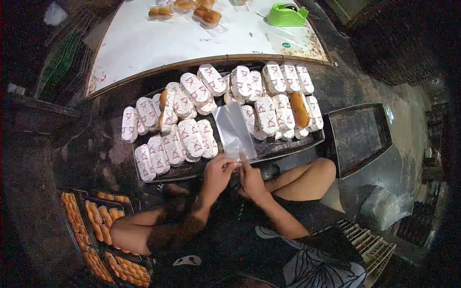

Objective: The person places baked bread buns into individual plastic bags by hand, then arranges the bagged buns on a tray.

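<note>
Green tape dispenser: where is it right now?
In the head view, the green tape dispenser sits toward the far right corner of the white table, right of the bagged buns.

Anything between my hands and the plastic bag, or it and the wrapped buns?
Nothing visible: left hand and right hand hold the plastic bag by its near end; the far end is beside wrapped buns.
</note>
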Demonstrator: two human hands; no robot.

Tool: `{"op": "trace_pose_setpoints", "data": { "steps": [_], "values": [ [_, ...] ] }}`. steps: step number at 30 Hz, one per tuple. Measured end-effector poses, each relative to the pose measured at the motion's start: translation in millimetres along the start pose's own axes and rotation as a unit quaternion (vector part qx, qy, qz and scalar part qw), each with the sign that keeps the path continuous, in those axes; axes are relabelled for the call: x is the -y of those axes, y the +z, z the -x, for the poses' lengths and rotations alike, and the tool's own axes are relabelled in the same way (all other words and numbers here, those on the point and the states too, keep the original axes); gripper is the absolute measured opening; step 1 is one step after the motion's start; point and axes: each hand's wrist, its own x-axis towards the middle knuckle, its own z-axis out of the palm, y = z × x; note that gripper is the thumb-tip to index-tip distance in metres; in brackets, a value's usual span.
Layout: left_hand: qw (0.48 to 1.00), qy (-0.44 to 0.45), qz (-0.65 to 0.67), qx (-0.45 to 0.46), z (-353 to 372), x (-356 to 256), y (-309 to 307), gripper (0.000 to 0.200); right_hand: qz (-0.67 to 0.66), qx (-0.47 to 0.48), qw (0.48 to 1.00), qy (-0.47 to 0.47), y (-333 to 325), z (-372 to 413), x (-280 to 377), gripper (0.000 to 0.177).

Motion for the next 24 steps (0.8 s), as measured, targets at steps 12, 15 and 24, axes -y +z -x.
{"op": "trace_pose_setpoints", "data": {
  "steps": [12, 15, 24],
  "values": [
    [0.807, -0.225, 0.527, -0.143, -27, 20, -19, 0.031, -0.307, 0.170, 0.936, -0.007, -12, -49, 17, 0.047],
    [0.750, -0.212, 0.588, -0.215, -35, 26, -33, 0.028, 0.298, -0.148, 0.938, -0.099, -38, -112, -33, 0.086],
    [0.572, -0.145, 0.764, -0.261, -47, -14, -78, 0.043, -0.327, -0.134, 0.935, 0.013, -106, -89, -73, 0.041]
  ]
}}
